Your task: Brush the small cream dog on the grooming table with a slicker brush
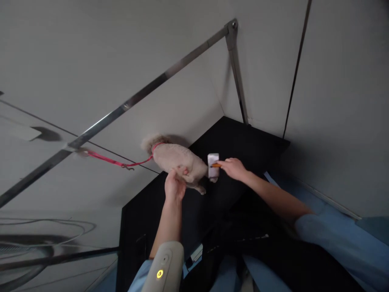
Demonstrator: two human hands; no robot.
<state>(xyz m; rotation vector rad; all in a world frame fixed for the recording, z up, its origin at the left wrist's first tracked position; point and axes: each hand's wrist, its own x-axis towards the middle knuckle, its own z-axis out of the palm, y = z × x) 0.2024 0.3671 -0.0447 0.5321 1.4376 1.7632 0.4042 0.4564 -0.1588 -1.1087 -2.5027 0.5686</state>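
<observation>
A small close-clipped dog with a fluffier head stands on the black table, its head pointing to the far left. My left hand is closed against the dog's near flank, and some of its fingers are hidden. In my right hand is a slicker brush with an orange handle and a pale, broad head. That head is at the dog's rear end, by a hind leg; whether it touches the coat I cannot tell. Around the dog's neck runs a pink grooming loop.
The loop hangs from a metal bar that slants above the table and joins an upright post. A pale wall stands behind. At the lower left are cables. A grey device with a yellow light is near my left forearm.
</observation>
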